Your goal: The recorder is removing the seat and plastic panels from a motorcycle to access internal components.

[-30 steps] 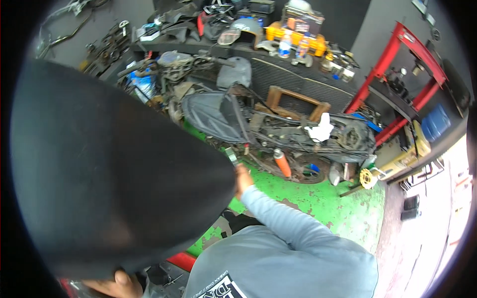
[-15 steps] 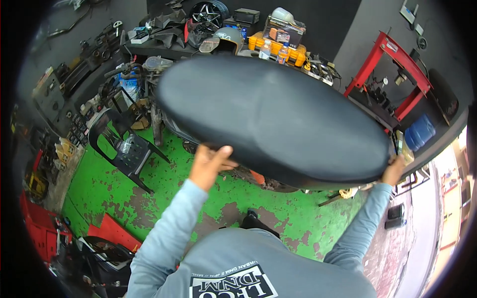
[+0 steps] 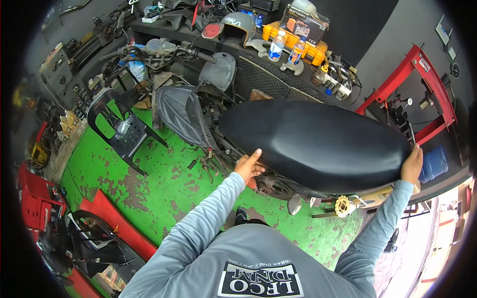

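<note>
A long black motorcycle seat [image 3: 318,146] lies over the rear of a partly stripped motorcycle [image 3: 181,109], its narrower end toward the handlebars. On the seat's near side, toward its front, my left hand [image 3: 247,168] grips the lower edge, thumb up and fingers partly underneath. My right hand [image 3: 412,165] is wrapped round the seat's right end, with some fingers hidden behind it. The seat hides most of the frame below; I cannot tell whether it rests fully on it.
A black plastic chair [image 3: 121,129] stands at the left on the green floor [image 3: 164,198]. Behind the motorcycle, a bench carries a helmet [image 3: 236,29], two bottles [image 3: 285,48] and a yellow case [image 3: 318,52]. A red press frame [image 3: 392,82] and a blue water jug [image 3: 434,164] are at the right.
Both hands have brought the seat down and to the right, from in front of my view onto the motorcycle's rear. The motorcycle's front and the bench behind it are now uncovered.
</note>
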`<state>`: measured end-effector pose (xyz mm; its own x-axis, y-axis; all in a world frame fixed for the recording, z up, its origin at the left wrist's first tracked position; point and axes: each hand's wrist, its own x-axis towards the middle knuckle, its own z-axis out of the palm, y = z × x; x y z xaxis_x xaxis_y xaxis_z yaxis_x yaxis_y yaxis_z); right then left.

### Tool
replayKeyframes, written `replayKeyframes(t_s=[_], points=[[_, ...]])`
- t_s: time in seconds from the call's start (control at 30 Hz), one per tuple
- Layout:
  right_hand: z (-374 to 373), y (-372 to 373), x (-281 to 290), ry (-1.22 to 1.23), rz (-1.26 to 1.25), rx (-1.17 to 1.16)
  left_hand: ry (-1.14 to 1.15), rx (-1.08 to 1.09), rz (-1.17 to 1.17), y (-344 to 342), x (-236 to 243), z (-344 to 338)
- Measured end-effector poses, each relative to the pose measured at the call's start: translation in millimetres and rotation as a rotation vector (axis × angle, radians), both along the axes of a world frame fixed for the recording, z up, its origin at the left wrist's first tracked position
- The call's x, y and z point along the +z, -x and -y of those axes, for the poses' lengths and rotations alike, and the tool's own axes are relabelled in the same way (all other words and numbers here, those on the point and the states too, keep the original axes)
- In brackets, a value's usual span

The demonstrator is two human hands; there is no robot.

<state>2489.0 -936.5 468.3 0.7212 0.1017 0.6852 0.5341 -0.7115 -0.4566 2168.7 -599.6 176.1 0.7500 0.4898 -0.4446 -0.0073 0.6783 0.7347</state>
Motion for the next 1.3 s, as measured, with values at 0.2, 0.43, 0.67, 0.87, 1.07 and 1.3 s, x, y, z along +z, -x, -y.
replayKeyframes(t_s=[0.2,0.43,0.67,0.87,1.07,1.3], points=[[-73,8,-1,0.076,-0.044,0.029,0.161,0.036,0.028,-5,-29,-27],[-71,10,14,-0.110,-0.042,0.161,-0.026,-0.165,-0.019,1,-23,-37],[-142,43,43,-0.526,-0.111,0.429,-0.662,0.080,0.151,-20,-45,43],[-153,47,53,-0.586,-0.123,0.509,-1.397,-0.201,-0.136,-118,-35,50],[-140,53,47,-0.492,-0.183,0.441,-1.510,-0.164,0.004,-128,-43,31],[-111,58,21,-0.516,-0.168,0.368,-1.599,-0.116,0.056,-95,-66,32]])
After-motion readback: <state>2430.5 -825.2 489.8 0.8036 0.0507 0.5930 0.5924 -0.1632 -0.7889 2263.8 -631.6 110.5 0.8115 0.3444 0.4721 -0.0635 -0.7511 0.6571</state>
